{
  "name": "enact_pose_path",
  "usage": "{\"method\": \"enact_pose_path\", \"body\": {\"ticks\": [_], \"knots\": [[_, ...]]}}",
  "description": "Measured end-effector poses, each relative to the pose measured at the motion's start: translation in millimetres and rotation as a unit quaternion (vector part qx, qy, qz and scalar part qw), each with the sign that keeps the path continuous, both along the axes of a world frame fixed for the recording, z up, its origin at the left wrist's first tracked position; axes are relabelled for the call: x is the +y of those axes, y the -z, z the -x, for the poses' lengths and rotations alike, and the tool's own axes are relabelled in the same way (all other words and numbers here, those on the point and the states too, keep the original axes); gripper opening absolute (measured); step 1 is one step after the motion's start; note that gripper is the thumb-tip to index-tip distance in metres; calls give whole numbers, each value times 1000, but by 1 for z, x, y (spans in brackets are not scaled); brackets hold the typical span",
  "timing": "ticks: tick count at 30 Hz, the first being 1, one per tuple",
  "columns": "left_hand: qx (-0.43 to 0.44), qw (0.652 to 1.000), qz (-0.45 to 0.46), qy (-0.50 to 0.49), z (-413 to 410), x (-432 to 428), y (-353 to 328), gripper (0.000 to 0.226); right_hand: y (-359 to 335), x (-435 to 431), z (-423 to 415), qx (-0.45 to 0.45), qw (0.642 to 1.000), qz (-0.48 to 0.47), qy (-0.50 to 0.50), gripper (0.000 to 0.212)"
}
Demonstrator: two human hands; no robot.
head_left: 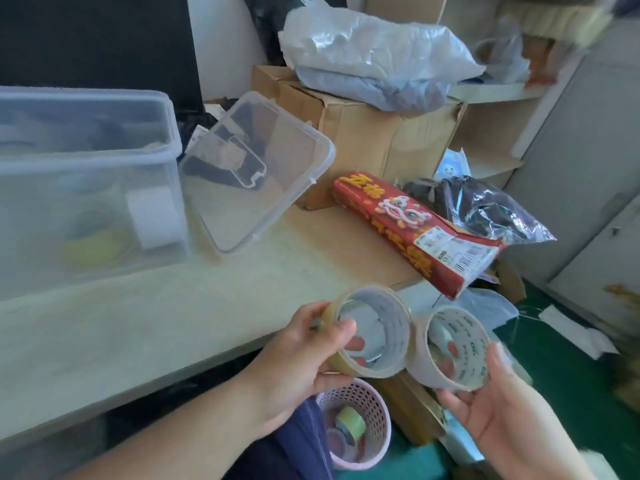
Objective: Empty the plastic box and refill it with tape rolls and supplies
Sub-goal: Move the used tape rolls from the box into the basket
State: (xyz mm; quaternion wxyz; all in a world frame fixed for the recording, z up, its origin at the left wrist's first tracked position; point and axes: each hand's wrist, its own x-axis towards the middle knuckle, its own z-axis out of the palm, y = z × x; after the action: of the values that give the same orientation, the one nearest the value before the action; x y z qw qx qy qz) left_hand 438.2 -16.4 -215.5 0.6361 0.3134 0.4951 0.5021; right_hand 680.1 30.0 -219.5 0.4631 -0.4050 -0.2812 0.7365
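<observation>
Plastic box [86, 202] stood open at far left of table [156, 334], lid [263, 188] propped beside it, couple of rolls lying inside. Your left hand [294, 362] gripped tan tape roll [394, 323], thumb and fingers curled round its rim. Your right hand [495, 420] cradled white tape roll [467, 341] from below, fingers bent round it. Both rolls hung just off table's near edge, side by side. Best course, likely: carry each over box wall, lay flat on floor of box, don't drop. Pink basket [382, 424] below held more rolls.

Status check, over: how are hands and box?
Left hand holds a tape roll, right hand a second roll. Plastic box open, lid beside it. Path looks free.
</observation>
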Motion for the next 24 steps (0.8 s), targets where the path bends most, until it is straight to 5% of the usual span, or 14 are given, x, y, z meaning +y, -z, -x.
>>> {"method": "enact_pose_path", "body": {"ticks": [4,11,16,24], "knots": [[-27,997,66,32,-20,14,53,49,50,-2,-21,-64,996,63,27,73],[15,990,139,24,-30,57,124,27,118,28,-18,-51,987,144,50,31],[66,982,172,37,-33,82,156,47,161,52,-19,-82,975,191,77,41],[80,959,273,-5,-21,97,199,58,233,68,-5,-284,920,267,37,29]]}}
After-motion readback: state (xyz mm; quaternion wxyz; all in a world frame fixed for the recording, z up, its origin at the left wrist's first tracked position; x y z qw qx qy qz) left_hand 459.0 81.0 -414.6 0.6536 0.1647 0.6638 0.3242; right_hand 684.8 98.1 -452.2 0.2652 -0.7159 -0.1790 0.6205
